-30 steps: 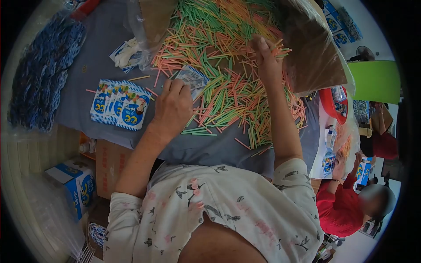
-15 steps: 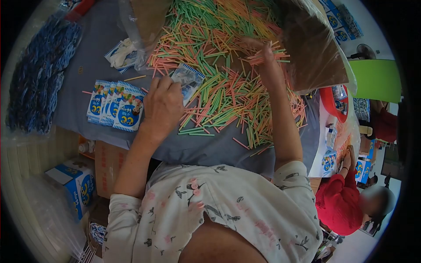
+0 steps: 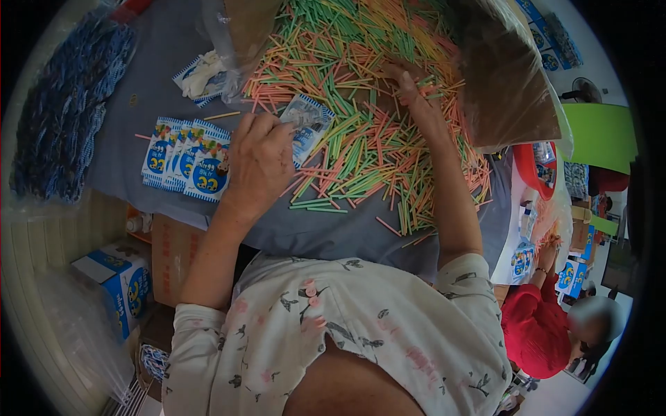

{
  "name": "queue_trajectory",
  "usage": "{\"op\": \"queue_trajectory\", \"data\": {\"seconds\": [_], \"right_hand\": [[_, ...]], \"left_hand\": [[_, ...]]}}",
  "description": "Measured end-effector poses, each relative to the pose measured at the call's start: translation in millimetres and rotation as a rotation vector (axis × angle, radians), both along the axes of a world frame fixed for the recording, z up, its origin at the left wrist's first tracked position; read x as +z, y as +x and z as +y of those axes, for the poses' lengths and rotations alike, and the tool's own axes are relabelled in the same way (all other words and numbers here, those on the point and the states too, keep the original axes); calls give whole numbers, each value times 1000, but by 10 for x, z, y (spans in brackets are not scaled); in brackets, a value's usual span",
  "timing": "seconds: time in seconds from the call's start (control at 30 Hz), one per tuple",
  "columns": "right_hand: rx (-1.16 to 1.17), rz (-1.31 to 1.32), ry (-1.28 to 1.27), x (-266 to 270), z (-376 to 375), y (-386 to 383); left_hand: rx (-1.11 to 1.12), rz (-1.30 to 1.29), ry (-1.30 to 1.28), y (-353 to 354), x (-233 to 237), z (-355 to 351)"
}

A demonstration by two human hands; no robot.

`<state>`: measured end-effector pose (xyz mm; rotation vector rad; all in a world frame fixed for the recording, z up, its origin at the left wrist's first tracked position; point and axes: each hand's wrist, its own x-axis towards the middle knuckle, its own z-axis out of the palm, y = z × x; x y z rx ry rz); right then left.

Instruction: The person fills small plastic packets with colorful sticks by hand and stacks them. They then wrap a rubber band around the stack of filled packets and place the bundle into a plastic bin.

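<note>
My left hand [image 3: 260, 163] has its fingers curled closed at the left edge of a small clear-and-blue plastic packet [image 3: 309, 132], which lies against the pile. Just left of that hand, several blue and white printed packets [image 3: 184, 159] overlap in a fanned row. My right hand [image 3: 420, 104] reaches into a large heap of thin pink, green, yellow and orange sticks [image 3: 361, 149], fingers stretched out and palm down among them. Sticks partly hide its fingertips.
A plastic-lined brown carton [image 3: 510, 90] borders the heap. White gloves [image 3: 203, 73] lie on a packet at the back left. A bag of blue wrappers [image 3: 66, 111] sits far left. At right are a red basket [image 3: 527, 170] and a person in red [image 3: 534, 326] working with sticks.
My right hand has dropped lower into the heap, its fingers now stretched toward the left. My left hand stays at the packet. The whole view has shifted slightly.
</note>
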<state>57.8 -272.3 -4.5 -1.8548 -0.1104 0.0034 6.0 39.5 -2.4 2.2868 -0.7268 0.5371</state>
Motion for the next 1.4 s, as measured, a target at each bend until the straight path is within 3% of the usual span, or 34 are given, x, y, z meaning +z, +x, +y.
{"op": "queue_trajectory", "data": {"seconds": [0.13,0.2,0.33,0.4,0.53,0.6,0.63,0.7,0.73,0.8,0.93,1.03,1.1,1.13,1.2,1.3,1.4], "right_hand": [[-113,8,-9,101,74,-83],[-194,-262,-552,-155,-17,16],[-65,-245,-518,-12,10,-12],[-32,-36,-241,126,61,-35],[-133,-139,-179,395,232,-200],[-150,-154,103,554,305,-261],[-155,-156,104,635,364,-292],[43,-274,338,755,516,-344],[34,-277,336,774,580,-353],[230,-347,110,795,702,-358],[234,-364,-101,677,869,-387],[166,-161,70,591,869,-381],[118,32,433,517,814,-340],[117,34,430,509,787,-349],[190,-74,181,501,752,-356],[211,-173,23,448,824,-357],[275,-97,-65,632,896,-380]], "left_hand": [[-6,-125,112,-56,-149,-40],[-31,-134,171,-56,-199,-43],[-15,-29,-53,-4,-59,24],[6,0,-141,31,30,45],[-107,227,-367,78,105,11],[-166,276,-437,92,115,-72],[-191,358,-514,91,123,-129],[-225,442,-589,87,116,-219],[-248,459,-633,84,99,-258],[-278,474,-676,72,95,-334],[-310,502,-780,55,81,-381],[-309,522,-798,45,22,-331],[-307,572,-820,45,-3,-320],[-321,543,-811,53,-13,-324],[-333,513,-806,60,-21,-329],[-340,473,-789,61,-19,-331],[-367,368,-681,73,-25,-326]]}}
